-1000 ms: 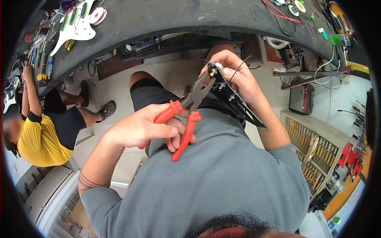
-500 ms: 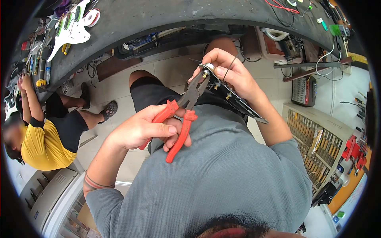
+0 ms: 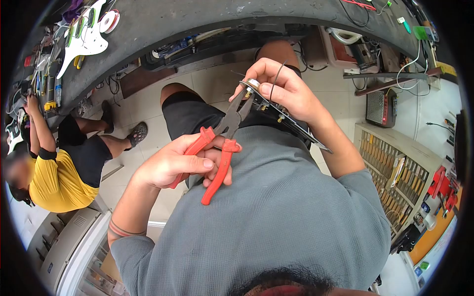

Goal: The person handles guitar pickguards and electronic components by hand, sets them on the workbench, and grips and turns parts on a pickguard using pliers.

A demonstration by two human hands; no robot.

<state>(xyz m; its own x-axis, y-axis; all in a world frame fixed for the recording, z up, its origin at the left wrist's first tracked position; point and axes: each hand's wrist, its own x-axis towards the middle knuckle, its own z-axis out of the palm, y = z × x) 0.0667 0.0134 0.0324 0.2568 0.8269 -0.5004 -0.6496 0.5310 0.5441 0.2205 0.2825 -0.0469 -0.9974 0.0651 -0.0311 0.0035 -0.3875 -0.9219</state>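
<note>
My left hand (image 3: 173, 164) is wrapped around the red-handled pliers (image 3: 233, 122), its thumb lying over one handle and its fingers between the handles. The jaws point up and away from me, parted, around or right beside a small part at the end of a dark, narrow control plate (image 3: 302, 129). Whether they touch it I cannot tell. My right hand (image 3: 291, 96) grips that end of the plate between thumb and fingers, with a round metal knob (image 3: 253, 83) near the fingertips. Several brass-coloured parts line the plate's underside, and thin dark wires stick out from it.
A dark workbench (image 3: 197, 15) curves across the top, with a white pickguard (image 3: 85, 42), a wire spool (image 3: 109, 21) and tools on it. At left stands a person in a yellow shirt (image 3: 64, 180). A drawer cabinet (image 3: 395, 170) and small amplifier (image 3: 381, 111) are at right.
The plate's knob end and the pliers' jaws have shifted slightly left. The knob now shows more of its top. Both hands keep their holds.
</note>
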